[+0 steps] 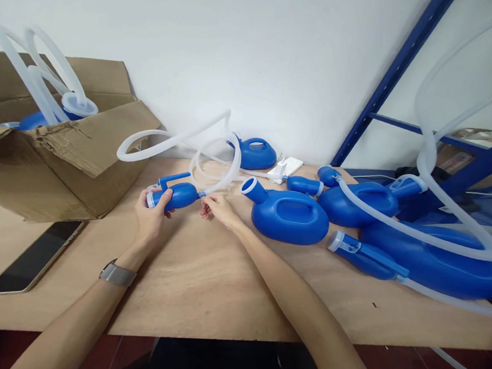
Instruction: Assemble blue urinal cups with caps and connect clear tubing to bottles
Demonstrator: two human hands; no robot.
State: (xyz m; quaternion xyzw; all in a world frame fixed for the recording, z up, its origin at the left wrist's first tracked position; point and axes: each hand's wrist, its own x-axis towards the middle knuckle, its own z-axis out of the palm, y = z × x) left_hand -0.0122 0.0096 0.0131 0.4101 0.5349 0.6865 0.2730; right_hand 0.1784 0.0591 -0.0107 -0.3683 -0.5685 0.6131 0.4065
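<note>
My left hand (154, 214) is wrapped round a blue plastic urinal head (180, 196), its thumb lying along the side. This head has a clear cap at its left end and a blue strap-like handle (174, 179) above it. From its narrow right tip runs a translucent white hose (229, 178), which loops up and back behind. At that tip my right hand (217, 208) is closed, thumb and fingers pinched at the hose's end; the exact contact is partly hidden. Just right of my right hand stands a blue urinal bottle (290, 218) with an uncapped, upward-tilted neck.
An open cardboard box (57, 174) at left holds blue bottles and hoses. A phone (35, 258) lies before it. More blue bottles (354, 202) and a capped head (362, 255) crowd the right, by a blue metal rack (393, 77). A white charger (285, 169) sits near the wall.
</note>
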